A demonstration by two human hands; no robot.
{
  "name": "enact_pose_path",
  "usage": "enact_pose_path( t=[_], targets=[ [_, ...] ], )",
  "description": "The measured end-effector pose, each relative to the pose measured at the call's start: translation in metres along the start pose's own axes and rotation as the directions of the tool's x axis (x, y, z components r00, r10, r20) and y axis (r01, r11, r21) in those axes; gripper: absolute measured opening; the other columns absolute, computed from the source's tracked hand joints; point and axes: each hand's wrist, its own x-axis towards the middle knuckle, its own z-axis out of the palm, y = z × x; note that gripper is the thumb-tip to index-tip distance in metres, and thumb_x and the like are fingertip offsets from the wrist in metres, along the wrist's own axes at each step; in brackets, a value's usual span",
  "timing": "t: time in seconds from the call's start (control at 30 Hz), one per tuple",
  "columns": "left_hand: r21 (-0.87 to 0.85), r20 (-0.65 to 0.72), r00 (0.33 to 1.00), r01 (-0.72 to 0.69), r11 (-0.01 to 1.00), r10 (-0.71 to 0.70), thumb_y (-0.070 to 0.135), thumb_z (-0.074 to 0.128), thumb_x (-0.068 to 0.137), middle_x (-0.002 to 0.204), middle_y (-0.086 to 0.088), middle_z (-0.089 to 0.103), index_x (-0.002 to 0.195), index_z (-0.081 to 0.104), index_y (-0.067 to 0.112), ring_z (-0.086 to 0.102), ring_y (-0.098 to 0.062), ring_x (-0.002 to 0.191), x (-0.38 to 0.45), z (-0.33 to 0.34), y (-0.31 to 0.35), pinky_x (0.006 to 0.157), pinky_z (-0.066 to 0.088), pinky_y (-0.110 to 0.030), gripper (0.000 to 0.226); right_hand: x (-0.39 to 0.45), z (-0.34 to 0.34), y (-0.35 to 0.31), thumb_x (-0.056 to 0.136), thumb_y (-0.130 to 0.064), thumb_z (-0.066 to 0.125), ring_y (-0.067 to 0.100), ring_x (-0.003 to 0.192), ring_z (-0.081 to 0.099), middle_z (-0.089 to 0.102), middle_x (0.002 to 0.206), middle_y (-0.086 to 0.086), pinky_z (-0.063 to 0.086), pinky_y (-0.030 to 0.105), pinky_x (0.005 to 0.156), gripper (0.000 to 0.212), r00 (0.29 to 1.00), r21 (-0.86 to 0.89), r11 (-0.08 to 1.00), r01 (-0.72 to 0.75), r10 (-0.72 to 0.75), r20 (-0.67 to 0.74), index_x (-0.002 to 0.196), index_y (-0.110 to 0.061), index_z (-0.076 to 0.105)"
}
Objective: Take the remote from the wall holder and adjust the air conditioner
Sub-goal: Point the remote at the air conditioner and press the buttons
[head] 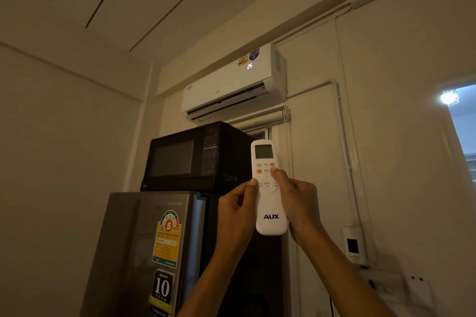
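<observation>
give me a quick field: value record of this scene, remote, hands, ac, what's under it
remote: white, AUX logo, upright, aimed toward the unit
left hand: grips the remote's left edge
right hand: grips the right edge, thumb on an upper button
air conditioner: wall-mounted, flap open, display reads 25
microwave: black, on top of the fridge
fridge: grey, energy sticker on door
wall holder: empty, lower right wall

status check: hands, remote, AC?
Both hands on remote, left hand steadying, right hand thumb on a button. Air conditioner on, showing 25. Path clear.
</observation>
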Motion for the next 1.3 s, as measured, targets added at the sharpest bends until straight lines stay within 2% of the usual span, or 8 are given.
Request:
enact_pose_path(
  t=[0.2,0.4,0.67,0.83,1.13,1.3],
  targets=[
    [-0.001,0.0,1.0,-0.004,1.0,0.004,0.018,0.045,0.091,0.083,0.002,0.069,0.084,0.06,0.028,0.07,-0.007,0.068,-0.0005,0.0019,-0.0021,0.051,0.054,-0.015,0.02,-0.0002,-0.0019,0.002,0.084,-0.035,0.058,0.012,0.056,0.063,0.063,0.069,-0.005,0.049,0.017,0.044,0.017,1.0,-0.002,1.0,0.011,-0.011,0.007,0.069,-0.027,0.057],
    [-0.009,-0.006,1.0,-0.014,1.0,0.014,0.019,0.046,0.09,0.084,0.003,0.069,0.083,0.06,0.031,0.071,-0.009,0.07,-0.0006,0.0034,-0.0002,0.053,0.055,-0.017,0.02,-0.0001,-0.0032,0.0004,0.085,-0.035,0.057,0.011,0.056,0.063,0.063,0.069,-0.005,0.048,0.012,0.039,0.017,1.0,0.001,1.0,0.03,-0.03,0.01,0.069,-0.027,0.057],
    [0.005,-0.004,1.0,-0.021,1.0,0.021,0.02,0.046,0.09,0.085,0.001,0.069,0.084,0.06,0.03,0.071,-0.011,0.072,0.0001,0.0014,0.0008,0.054,0.056,-0.018,0.018,0.0005,-0.0023,-0.0012,0.085,-0.035,0.057,0.012,0.056,0.063,0.065,0.074,-0.001,0.048,0.014,0.042,0.017,0.999,0.005,0.999,0.037,-0.037,0.014,0.07,-0.026,0.058],
    [0.0,-0.007,1.0,-0.026,1.0,0.026,0.02,0.046,0.09,0.085,0.001,0.07,0.085,0.061,0.03,0.071,-0.01,0.071,-0.0001,0.0014,0.0012,0.052,0.055,-0.016,0.018,0.001,-0.0009,-0.0008,0.085,-0.034,0.057,0.014,0.058,0.063,0.066,0.081,0.004,0.049,0.021,0.05,0.017,0.999,0.013,0.999,0.036,-0.036,0.013,0.071,-0.025,0.058],
    [-0.015,-0.01,1.0,-0.014,1.0,0.014,0.019,0.046,0.09,0.088,-0.001,0.07,0.086,0.06,0.03,0.071,-0.013,0.073,-0.0011,0.0005,-0.0034,0.054,0.056,-0.018,0.019,0.002,-0.0015,0.004,0.084,-0.036,0.057,0.011,0.056,0.063,0.064,0.074,-0.001,0.048,0.02,0.049,0.018,0.999,-0.02,0.999,0.042,-0.042,0.011,0.07,-0.025,0.057],
    [-0.008,-0.011,1.0,-0.017,1.0,0.017,0.018,0.046,0.09,0.086,0.001,0.069,0.085,0.06,0.03,0.071,-0.009,0.071,-0.0015,0.001,-0.0044,0.053,0.055,-0.016,0.019,0.0022,-0.0017,0.006,0.084,-0.036,0.058,0.013,0.058,0.064,0.064,0.071,-0.003,0.049,0.022,0.051,0.017,0.999,-0.018,0.999,0.044,-0.043,0.01,0.069,-0.026,0.058]
  ],
)
